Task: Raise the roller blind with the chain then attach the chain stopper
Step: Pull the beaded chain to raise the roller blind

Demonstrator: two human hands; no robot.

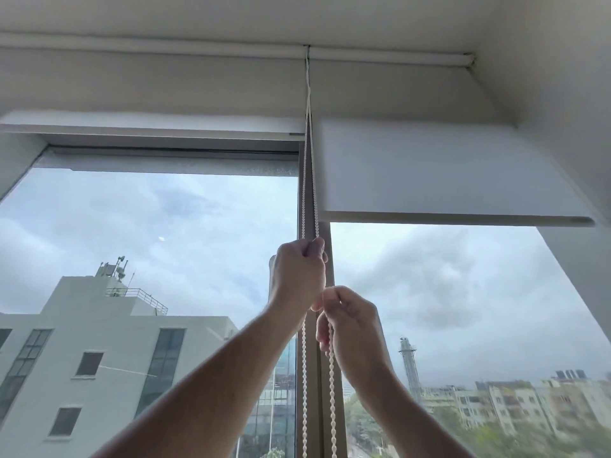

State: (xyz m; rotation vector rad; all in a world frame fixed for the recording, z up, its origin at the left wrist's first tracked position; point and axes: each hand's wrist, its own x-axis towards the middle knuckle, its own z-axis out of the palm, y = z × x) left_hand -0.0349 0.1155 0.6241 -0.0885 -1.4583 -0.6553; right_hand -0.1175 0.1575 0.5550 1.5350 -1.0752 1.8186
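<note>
Facing the window, we grip the bead chain (311, 180) in both fists, left hand (297, 276) just above right hand (350, 320). The right roller blind (446, 176) hangs partly raised, lower than its neighbour (148, 125).

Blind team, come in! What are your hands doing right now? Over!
Left hand high, right hand lower, both gripping the chain. Right blind part raised. No stopper seen. Nothing in the way.

Two bare forearms, left hand (297, 276), right hand (352, 320), no sleeves, rings or watch visible
</note>
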